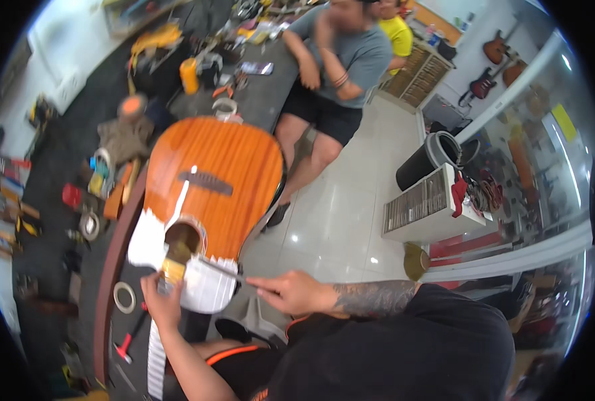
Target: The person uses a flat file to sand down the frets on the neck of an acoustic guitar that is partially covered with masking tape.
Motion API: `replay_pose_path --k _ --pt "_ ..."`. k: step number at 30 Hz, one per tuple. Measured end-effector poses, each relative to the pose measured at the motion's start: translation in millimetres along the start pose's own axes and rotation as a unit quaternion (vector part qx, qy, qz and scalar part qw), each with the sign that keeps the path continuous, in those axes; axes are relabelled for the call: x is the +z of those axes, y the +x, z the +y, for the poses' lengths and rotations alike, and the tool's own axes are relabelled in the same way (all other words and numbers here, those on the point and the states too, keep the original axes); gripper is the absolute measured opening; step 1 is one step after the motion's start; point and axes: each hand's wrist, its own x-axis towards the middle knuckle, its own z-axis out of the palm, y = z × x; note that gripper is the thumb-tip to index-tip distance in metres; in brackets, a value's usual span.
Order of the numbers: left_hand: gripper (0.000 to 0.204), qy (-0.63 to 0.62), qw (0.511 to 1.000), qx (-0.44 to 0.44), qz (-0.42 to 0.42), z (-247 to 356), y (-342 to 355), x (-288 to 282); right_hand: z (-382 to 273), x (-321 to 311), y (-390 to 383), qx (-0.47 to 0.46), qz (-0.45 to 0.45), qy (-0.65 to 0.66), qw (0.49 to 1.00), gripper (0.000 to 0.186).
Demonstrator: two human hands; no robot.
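I'm viewing the orange guitar body [227, 157] lying face up, white covering [207, 287] spreading over its near end. L hand [162, 304] is curling partway at the yellowish block [173, 270] by guitar's near end; can't tell if gripping. R hand [294, 293] is extending index, other fingers curling, toward thin tool [223, 268] at guitar's near R; grip unclear.

A guitar body [244, 160] with an orange-brown top is lying on a dark workbench [264, 90], a white covering [207, 289] flanking its sound hole [182, 237]. The left hand [162, 304] is touching a yellowish piece [173, 270] beside the hole. The right hand [291, 293] is holding a thin dark tool [221, 269] over the covering. A tape ring [116, 298] and a red hammer [123, 353] are lying nearby; a person in grey [351, 50] is resting against the bench.
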Motion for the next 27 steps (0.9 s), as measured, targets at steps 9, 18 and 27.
replay_pose_path --k 9,18,27 --pt "0.049 -0.005 1.000 -0.026 -0.006 -0.2 10.8 -5.7 0.2 14.7 14.3 0.027 -0.020 0.009 0.999 0.035" --pt "0.049 -0.009 1.000 -0.008 -0.006 2.6 -0.1 0.8 -2.6 11.8 11.2 0.032 -0.007 0.012 0.999 0.036" --pt "0.047 -0.011 0.999 -0.026 0.021 2.2 6.3 -5.0 -0.3 14.3 29.3 -0.031 -0.006 -0.009 0.999 0.039"
